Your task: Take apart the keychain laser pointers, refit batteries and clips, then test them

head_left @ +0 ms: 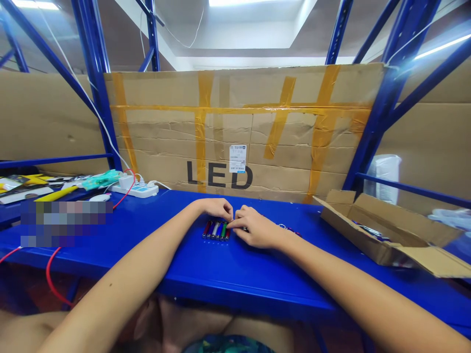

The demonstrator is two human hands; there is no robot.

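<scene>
A short row of several small coloured tubes (216, 230), red, silver, blue and green, lies side by side on the blue shelf top (228, 264). My left hand (217, 208) rests curled over the far ends of the row, fingertips touching them. My right hand (253, 226) lies just to the right, its thumb and fingers pinching at the rightmost tube of the row. A few more small pieces (289, 228) lie past my right wrist, partly hidden by it.
An open cardboard box (386, 230) with small items inside sits at the right. A taped cardboard sheet marked LED (239, 132) stands behind. A white power strip (138, 189), red cable (51, 274) and clutter lie at the left. Blue rack posts (97, 83) flank the shelf.
</scene>
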